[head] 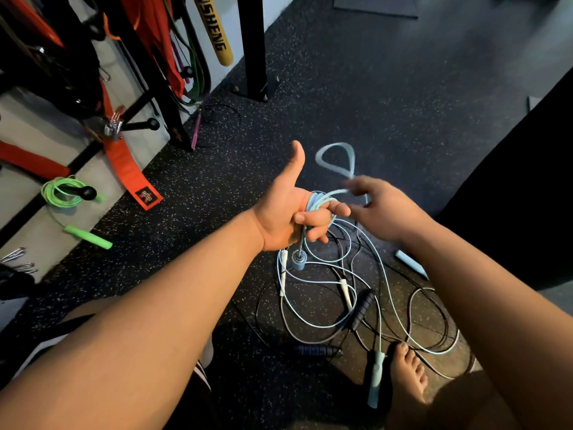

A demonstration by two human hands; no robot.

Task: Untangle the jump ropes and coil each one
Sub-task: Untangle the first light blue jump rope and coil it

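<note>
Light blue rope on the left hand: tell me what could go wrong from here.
The light blue rope trails from the left hand into the floor pile, crossed with the black rope; winding on may drag it along or tighten a snag.
A strand lies by the bare foot and could catch there.
The raised loop by the right hand looks twisted and may kink the coil.

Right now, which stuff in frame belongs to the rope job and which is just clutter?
Job:
- light blue rope: coils gripped in left hand, loop pinched by right hand
- floor tangle of blue and black ropes
- green rope, coiled on a peg

Lying about:
- orange strap
- yellow stick
- black post
</note>
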